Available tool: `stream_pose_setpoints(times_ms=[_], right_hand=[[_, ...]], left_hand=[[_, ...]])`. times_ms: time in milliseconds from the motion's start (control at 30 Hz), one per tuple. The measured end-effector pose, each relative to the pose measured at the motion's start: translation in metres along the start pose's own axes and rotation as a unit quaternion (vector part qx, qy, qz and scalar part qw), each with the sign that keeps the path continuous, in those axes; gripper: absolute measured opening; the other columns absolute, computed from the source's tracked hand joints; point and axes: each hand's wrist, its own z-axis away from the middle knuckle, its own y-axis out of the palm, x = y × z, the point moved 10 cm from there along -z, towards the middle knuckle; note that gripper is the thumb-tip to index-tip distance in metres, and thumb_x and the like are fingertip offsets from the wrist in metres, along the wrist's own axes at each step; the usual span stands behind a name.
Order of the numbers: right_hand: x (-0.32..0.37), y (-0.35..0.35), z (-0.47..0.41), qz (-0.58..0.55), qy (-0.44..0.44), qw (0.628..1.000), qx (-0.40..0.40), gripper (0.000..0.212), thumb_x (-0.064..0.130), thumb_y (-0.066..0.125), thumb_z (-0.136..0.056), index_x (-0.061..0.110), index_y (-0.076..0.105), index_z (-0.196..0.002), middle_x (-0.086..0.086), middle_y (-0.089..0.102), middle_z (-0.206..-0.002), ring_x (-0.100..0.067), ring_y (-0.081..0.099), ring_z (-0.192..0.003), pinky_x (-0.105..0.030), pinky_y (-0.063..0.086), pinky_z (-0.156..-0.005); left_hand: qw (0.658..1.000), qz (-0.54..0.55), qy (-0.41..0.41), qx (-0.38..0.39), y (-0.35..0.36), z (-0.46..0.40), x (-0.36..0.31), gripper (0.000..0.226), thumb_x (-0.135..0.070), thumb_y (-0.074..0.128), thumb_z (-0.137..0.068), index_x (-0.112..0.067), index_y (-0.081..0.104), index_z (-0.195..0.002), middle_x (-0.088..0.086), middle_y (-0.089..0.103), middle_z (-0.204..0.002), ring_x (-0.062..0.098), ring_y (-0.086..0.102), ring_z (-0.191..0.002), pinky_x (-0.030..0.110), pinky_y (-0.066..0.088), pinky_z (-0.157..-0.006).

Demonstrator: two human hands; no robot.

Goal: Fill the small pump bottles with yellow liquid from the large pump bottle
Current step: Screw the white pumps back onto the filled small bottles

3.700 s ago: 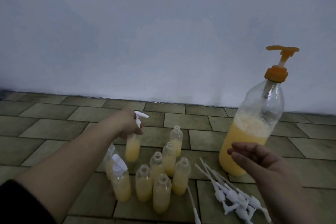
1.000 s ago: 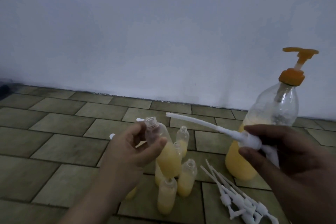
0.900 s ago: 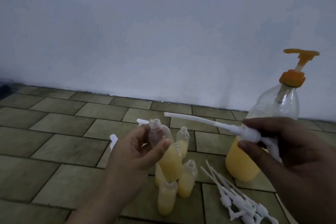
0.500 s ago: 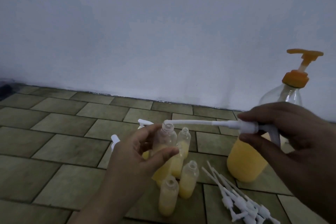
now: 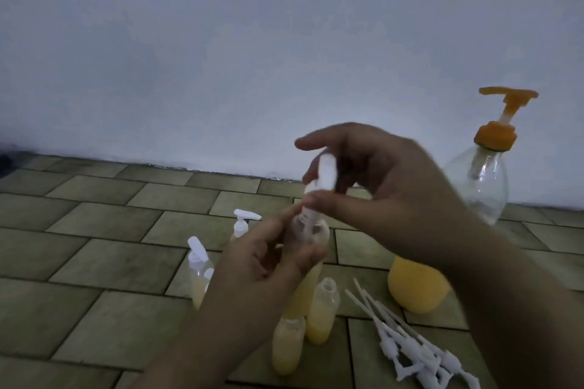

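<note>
My left hand [image 5: 265, 259] grips a small clear bottle [image 5: 308, 262] part full of yellow liquid and holds it upright above the floor. My right hand [image 5: 379, 196] pinches a white pump head [image 5: 324, 175] at the bottle's neck, with its tube down inside the bottle. The large pump bottle [image 5: 474, 215] with an orange pump stands on the floor at the right, partly behind my right arm. Two uncapped small bottles [image 5: 320, 313] of yellow liquid stand below my hands. Two capped small bottles [image 5: 199, 268] stand to the left.
A pile of loose white pump heads [image 5: 417, 354] with long tubes lies on the tiled floor [image 5: 94, 262] at the lower right. A pale wall [image 5: 221, 73] runs behind everything.
My right hand has swung the pump head from level to upright and slid its tube into the bottle in my left hand. The view has shifted slightly.
</note>
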Motion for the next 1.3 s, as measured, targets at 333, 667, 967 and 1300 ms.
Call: stream_pose_setpoints(times_ms=[333,667,967,1300], right_hand=[[-0.077,0.038,0.015,-0.363,0.230,0.902,-0.027,0.022,0.020,0.070,-0.068,0.010,0.073,-0.088,-0.009,0.073,-0.090,-0.024,0.067,-0.086,-0.037,0.052,-0.082],[-0.072,0.054,0.021,-0.522,0.221,0.824,-0.007,0.052,0.027,0.087,-0.056,0.010,0.070,-0.102,-0.004,0.067,-0.080,-0.017,0.063,-0.071,-0.029,0.053,-0.061],[-0.069,0.044,0.027,-0.399,0.233,0.886,0.025,0.029,0.020,0.070,-0.074,0.006,0.071,-0.100,-0.006,0.072,-0.092,-0.020,0.066,-0.087,-0.030,0.053,-0.076],[-0.079,0.039,0.034,-0.382,0.278,0.881,-0.017,0.037,0.015,0.075,-0.066,0.003,0.070,-0.101,-0.011,0.071,-0.094,-0.022,0.059,-0.091,-0.033,0.038,-0.081]], left_hand=[[0.958,0.245,-0.147,0.018,0.004,0.003,0.029,0.025,-0.016,0.073,-0.056,-0.007,0.077,-0.079,0.012,0.072,-0.082,0.016,0.068,-0.072,0.024,0.055,-0.059],[0.941,0.294,-0.161,0.053,0.013,0.008,0.021,0.033,-0.018,0.074,-0.052,-0.002,0.075,-0.080,0.015,0.068,-0.080,0.020,0.065,-0.073,0.027,0.056,-0.061],[0.938,0.293,-0.177,0.050,0.015,0.014,0.024,0.041,-0.018,0.074,-0.054,0.004,0.073,-0.089,0.019,0.068,-0.088,0.023,0.065,-0.077,0.027,0.055,-0.060],[0.947,0.260,-0.180,0.049,0.012,0.016,0.022,0.023,-0.013,0.074,-0.061,-0.001,0.076,-0.081,0.016,0.069,-0.085,0.020,0.066,-0.074,0.027,0.057,-0.061]])
